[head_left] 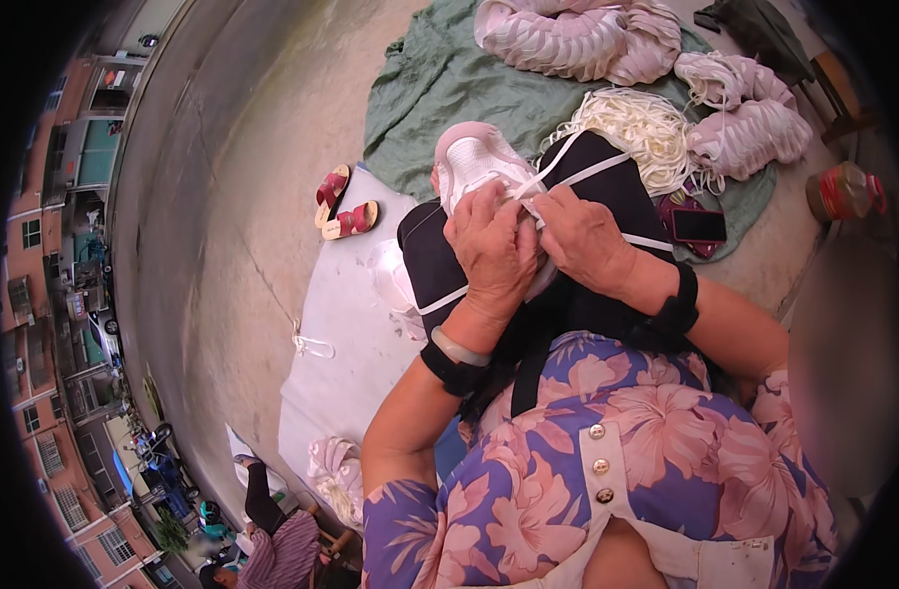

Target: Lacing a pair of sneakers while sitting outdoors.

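Note:
A pink and white shoe upper rests across my lap, its toe pointing away from me. My left hand is closed on the near part of the upper, its fingers bent at the lacing area. Close beside it, my right hand pinches at the same spot, where a white shoelace comes out. The lace's loose ends stretch up and to the right over my black-clad knee. My fingers cover the eyelets and the exact point of grip.
Stacked pink and white uppers and a heap of cream laces lie on a green cloth. Right of me are a phone and a jar. Red sandals stand left; another person sits at lower left.

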### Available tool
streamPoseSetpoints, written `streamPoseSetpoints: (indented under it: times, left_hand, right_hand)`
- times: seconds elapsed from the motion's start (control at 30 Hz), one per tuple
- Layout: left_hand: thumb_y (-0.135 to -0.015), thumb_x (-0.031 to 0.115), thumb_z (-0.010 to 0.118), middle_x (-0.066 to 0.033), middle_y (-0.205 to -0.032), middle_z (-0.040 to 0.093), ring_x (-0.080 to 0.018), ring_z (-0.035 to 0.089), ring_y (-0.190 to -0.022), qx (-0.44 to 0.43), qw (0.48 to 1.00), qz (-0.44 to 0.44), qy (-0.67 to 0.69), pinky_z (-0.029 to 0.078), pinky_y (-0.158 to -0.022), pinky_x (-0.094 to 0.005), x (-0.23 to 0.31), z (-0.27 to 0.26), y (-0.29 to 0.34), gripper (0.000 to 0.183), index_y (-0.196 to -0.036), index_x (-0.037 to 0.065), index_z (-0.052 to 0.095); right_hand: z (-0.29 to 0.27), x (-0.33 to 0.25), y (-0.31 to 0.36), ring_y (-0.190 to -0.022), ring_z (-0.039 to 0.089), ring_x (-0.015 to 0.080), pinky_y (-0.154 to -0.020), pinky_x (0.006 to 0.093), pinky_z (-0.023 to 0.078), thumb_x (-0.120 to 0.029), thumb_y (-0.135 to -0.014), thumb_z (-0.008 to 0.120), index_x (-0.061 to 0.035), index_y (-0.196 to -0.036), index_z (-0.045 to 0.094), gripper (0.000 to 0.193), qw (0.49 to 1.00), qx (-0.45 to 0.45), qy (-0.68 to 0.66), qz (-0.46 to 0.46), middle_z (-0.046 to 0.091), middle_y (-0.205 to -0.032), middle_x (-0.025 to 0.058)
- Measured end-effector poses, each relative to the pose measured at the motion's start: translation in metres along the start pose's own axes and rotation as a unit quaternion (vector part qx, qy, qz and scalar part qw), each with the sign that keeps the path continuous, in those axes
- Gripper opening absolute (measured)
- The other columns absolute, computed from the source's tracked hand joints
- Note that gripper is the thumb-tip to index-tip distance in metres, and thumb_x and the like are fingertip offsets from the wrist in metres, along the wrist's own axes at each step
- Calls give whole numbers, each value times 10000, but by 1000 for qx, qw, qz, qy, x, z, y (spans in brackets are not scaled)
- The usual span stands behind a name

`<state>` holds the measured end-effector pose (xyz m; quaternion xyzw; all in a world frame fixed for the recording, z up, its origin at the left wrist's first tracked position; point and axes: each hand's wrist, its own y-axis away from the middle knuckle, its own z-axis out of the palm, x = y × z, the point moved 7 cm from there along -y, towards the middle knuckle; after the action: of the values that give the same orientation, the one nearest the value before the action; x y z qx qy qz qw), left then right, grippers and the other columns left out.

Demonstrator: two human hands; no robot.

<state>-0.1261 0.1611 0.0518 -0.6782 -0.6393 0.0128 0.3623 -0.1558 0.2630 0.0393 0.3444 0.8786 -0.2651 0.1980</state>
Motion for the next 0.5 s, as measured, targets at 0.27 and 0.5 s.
streamPoseSetpoints:
  times: [0.27, 0.5]
  left_hand:
    - [-673, 35, 617, -142, -1070, 572, -321, 529, -975, -30, 999, 2, 41, 379, -840, -414, 0, -3, -6, 109, -780, 43, 598]
    - [-730, -19, 580, -178, -1167, 540, -331, 510, -1061, -175, 985, -6, -1, 369, -922, -402, -24, -72, 35, 65, -761, 20, 539]
  right_hand:
    - [-2, 5, 5, -721, 584, 325, -630, 375, 503, -104, -712, 587, -26, -1004, 539, 307, 998, 24, -49, 39, 509, -861, 151]
    - [-9, 20, 20, -752, 571, 335, -667, 383, 485, -63, -717, 536, -26, -1159, 519, 444, 995, 29, -93, 38, 531, -919, 161]
